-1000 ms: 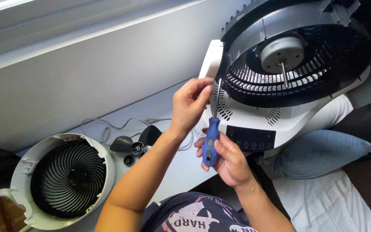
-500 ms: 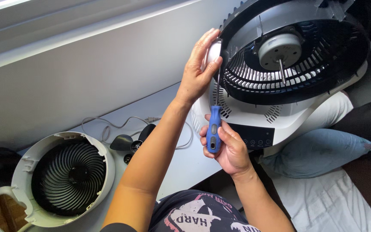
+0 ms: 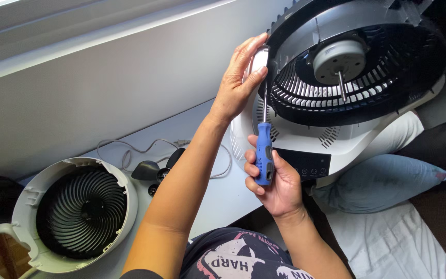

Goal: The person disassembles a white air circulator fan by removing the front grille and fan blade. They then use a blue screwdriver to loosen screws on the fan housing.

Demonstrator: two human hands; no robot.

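The right hand [image 3: 280, 183] is gripping the blue plastic handle of a screwdriver [image 3: 264, 155], fingers wrapped tightly around it. The tool is standing nearly upright, its metal shaft pointing up into the rim of the white-and-black round fan housing [image 3: 357, 77]. The left hand [image 3: 238, 82] is resting flat on that rim, fingers together. A detached white round fan grille [image 3: 78, 212] is lying on the white tabletop [image 3: 218, 191] beneath a pale wall.

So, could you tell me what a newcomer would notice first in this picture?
Probably the opened fan body at upper right, its bare motor and shaft showing inside the black grille. At centre the right hand grips a blue-handled screwdriver pointed up at the rim, which the left hand steadies. A detached round grille lies lower left.
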